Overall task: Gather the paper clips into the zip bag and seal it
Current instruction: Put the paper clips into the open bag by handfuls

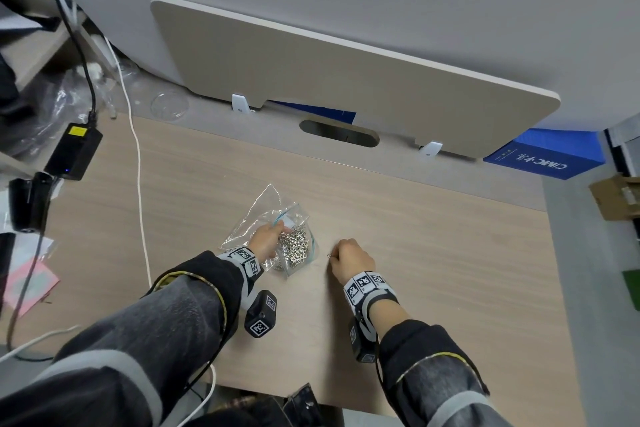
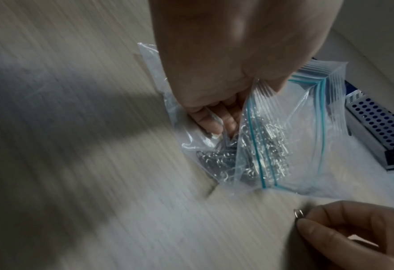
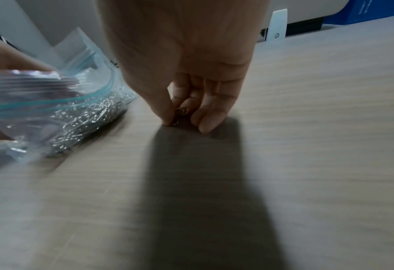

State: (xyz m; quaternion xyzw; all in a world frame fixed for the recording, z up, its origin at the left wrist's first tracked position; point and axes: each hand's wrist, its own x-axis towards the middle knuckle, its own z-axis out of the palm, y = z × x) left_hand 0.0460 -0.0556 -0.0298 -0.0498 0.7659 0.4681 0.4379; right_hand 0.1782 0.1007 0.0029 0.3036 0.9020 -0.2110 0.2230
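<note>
You are pinching a light, slippery paper clip between right hand fingertips while left hand fingers are gripping the limp zip bag mouth.

Your head camera looks steeply down on the surface from above; each wrist camera sits low and close behind its fingers, facing away from you; all three share the zip bag

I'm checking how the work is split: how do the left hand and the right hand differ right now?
The left hand grips the mouth of the zip bag, holding it open; the right hand pinches one paper clip. The left hand is at the bag, while the right is beside it, fingertips down at the desk. Both wear marker wristbands.
</note>
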